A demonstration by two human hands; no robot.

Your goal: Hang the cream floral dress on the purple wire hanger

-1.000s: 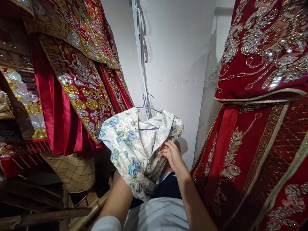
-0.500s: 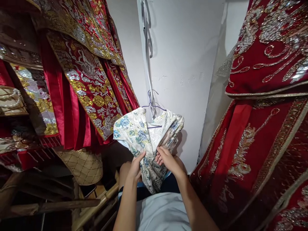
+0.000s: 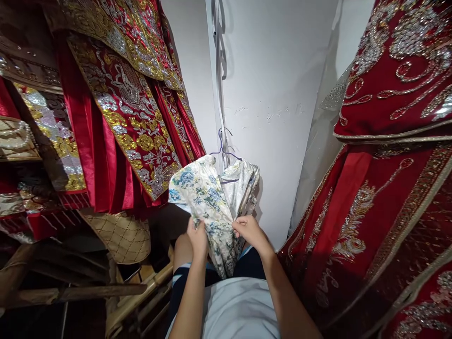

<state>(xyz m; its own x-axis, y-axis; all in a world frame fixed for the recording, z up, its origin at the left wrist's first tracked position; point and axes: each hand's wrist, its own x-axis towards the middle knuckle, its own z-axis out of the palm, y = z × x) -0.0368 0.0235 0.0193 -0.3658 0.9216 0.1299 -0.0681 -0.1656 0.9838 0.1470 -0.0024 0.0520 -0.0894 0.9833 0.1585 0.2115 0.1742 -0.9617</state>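
A white blouse (image 3: pixel 212 207) with blue and green flowers hangs in front of me on a purple hanger (image 3: pixel 221 149). Its V-shaped neck opening shows the pale inner side, and the lower part falls between my knees. My left hand (image 3: pixel 197 236) is closed on the cloth at the blouse's left side, the thumb on top. With thumb and finger, my right hand (image 3: pixel 249 230) pinches the front edge below the neckline.
A white metal upright (image 3: pixel 218 84) on the pale wall (image 3: pixel 271 70) holds the hanger. Red embroidered garments hang at left (image 3: pixel 137 122) and right (image 3: pixel 374 197), close to my arms. Bamboo furniture (image 3: pixel 130 301) stands low at the left.
My left hand has shifted from the middle of the blouse out to its left side. The right hand has stayed on the front edge. The blouse's front is now pulled wider toward the left.
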